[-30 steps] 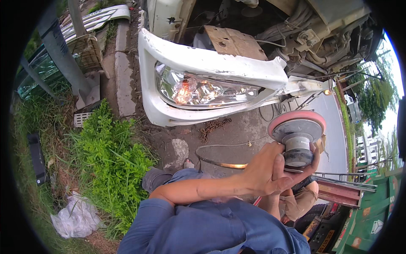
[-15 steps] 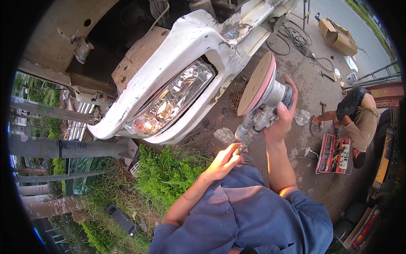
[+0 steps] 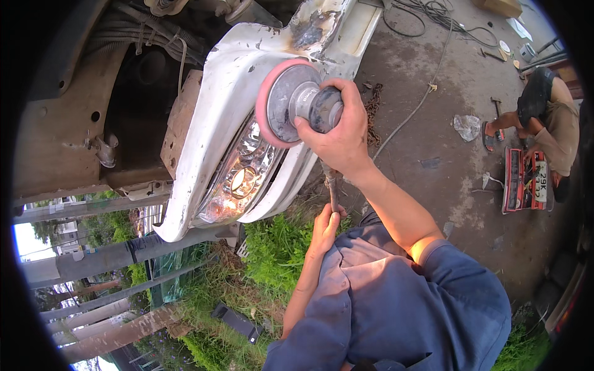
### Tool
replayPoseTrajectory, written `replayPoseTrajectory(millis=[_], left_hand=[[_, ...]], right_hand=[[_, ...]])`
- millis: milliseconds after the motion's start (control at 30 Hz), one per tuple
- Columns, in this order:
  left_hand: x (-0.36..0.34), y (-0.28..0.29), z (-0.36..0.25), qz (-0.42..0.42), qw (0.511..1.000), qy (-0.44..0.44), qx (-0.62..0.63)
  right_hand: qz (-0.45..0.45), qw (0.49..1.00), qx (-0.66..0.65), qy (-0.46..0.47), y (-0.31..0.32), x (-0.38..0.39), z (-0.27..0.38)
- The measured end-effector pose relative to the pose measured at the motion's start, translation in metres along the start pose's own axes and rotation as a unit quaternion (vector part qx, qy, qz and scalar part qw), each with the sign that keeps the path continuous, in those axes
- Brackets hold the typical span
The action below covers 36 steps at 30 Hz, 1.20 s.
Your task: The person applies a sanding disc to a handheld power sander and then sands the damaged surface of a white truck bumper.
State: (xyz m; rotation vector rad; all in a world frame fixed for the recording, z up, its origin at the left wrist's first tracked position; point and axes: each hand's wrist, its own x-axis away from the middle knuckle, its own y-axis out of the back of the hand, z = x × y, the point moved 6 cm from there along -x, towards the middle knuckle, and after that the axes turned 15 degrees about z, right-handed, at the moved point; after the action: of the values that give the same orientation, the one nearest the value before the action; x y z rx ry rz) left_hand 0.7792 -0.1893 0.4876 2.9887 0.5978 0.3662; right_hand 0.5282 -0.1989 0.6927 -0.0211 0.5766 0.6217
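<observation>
My right hand (image 3: 343,127) is closed round the body of a round air sander (image 3: 296,102) with a pink-edged disc. The disc faces the white vehicle bumper (image 3: 226,93), over its upper corner beside the headlight (image 3: 244,176); whether it touches the paint I cannot tell. Lower down, my left hand (image 3: 326,229) grips the sander's hose end (image 3: 333,191), close to my shirt. Chips and dark scuffs mark the white paint, and a brown, rusty patch (image 3: 309,31) shows above the sander. The disc's working face is hidden.
Another person (image 3: 550,117) crouches at right by a red-framed vehicle lamp part (image 3: 526,182). A hose (image 3: 411,120) runs across the ground to dark coils (image 3: 427,9). A rusty chain (image 3: 374,114), a plastic bag (image 3: 467,127) and a hammer (image 3: 496,108) lie there. Green plants (image 3: 278,247) grow below the bumper.
The sander has swung left and turned its disc from facing up-left in the open to the bumper's corner. My right arm reaches further forward; my left hand stays low on the hose end.
</observation>
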Motion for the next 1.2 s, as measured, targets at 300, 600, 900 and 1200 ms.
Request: replayPoseTrajectory(millis=[300,600,900,1200], left_hand=[[0.004,0.007,0.053,-0.159,0.982,0.068,0.073],[-0.017,0.004,0.022,-0.161,0.983,0.021,0.086],[0.000,0.001,0.063,-0.205,0.970,0.063,0.114],[-0.010,0.002,0.045,-0.147,0.980,0.055,0.119]], right_hand=[[0.092,0.983,-0.037,0.154,-0.073,0.014,0.048],[-0.051,0.994,0.065,0.066,-0.031,-0.034,-0.001],[0.085,0.980,0.020,0.179,-0.077,0.020,0.034],[0.009,0.991,0.055,0.122,-0.052,0.001,0.027]])
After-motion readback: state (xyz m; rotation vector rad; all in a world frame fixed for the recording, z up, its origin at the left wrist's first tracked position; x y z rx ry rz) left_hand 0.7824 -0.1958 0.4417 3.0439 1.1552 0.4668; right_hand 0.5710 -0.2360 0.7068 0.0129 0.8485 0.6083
